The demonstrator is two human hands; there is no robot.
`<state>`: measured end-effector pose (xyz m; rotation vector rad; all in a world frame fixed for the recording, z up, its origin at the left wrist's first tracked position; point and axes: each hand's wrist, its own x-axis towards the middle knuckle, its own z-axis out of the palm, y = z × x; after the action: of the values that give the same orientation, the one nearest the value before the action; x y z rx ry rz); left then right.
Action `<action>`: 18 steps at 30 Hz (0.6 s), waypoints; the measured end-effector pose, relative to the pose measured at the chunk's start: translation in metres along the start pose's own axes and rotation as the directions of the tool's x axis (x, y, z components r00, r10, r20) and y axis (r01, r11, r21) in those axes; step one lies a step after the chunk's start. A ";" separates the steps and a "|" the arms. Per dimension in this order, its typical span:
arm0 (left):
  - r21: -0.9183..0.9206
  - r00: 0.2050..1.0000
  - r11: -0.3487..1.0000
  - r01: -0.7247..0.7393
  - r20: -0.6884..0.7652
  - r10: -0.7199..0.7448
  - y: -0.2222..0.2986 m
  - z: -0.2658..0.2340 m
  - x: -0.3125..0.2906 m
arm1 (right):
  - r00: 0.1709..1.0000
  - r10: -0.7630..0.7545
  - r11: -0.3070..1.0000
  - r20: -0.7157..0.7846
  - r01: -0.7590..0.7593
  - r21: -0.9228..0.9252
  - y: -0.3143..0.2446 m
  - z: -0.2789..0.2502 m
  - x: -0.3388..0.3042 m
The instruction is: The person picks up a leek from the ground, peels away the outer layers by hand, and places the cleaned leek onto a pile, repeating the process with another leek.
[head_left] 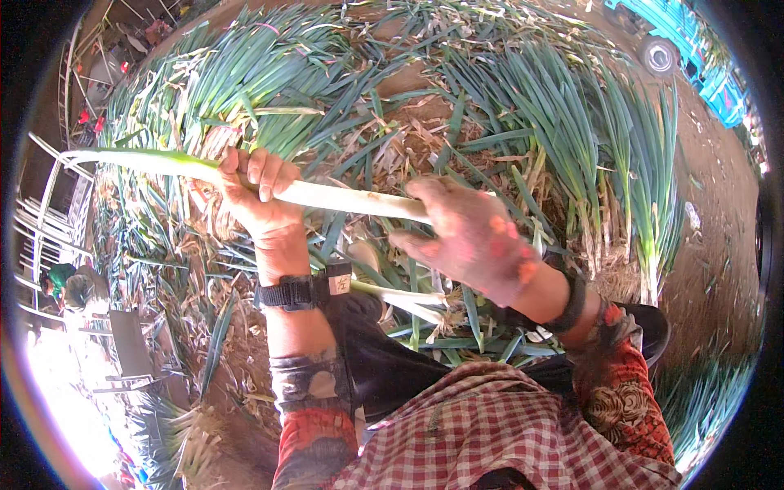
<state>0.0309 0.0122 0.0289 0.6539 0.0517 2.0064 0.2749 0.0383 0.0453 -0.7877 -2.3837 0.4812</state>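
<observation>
A long green onion (347, 198) is held up across my body, its white stalk to the right and its green leaves reaching left. My left hand (260, 181) is bare and wraps around the stalk near where it turns green. At the right end, my right hand (478, 237), in a dirty pinkish glove with red patches, has its thumb and fingers on either side of the stalk. The root end is hidden by that hand. Below the hands, a few loose green onions (408, 300) lie near my legs.
Bundles of green onions (547, 131) stand at the right, roots toward me. A large heap (261, 65) lies at the far left. Dry leaves and trimmings (416, 135) litter the ground. A blue vehicle (665, 41) is at the far right, and metal racks (53, 220) line the left.
</observation>
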 end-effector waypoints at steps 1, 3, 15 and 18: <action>0.029 1.000 1.000 -0.005 0.005 0.005 -0.002 0.002 -0.002 | 1.000 0.005 1.000 -0.005 -0.005 -0.002 0.001 0.005 0.004; 0.034 1.000 0.999 -0.014 -0.019 0.015 -0.004 0.005 -0.007 | 0.989 0.115 0.993 0.089 -0.116 0.008 0.004 0.014 0.010; 0.134 0.991 0.985 -0.112 -0.054 0.120 0.007 0.003 -0.010 | 0.958 0.180 0.957 -0.223 -0.118 0.266 0.012 0.031 0.014; 0.088 0.991 0.989 -0.115 -0.060 0.121 0.010 0.000 -0.010 | 0.807 0.545 0.159 0.229 -0.368 0.916 0.025 0.016 0.013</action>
<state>0.0265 -0.0011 0.0273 0.6576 0.1400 2.1495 0.2668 0.0635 0.0256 -0.8605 -1.1665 1.8029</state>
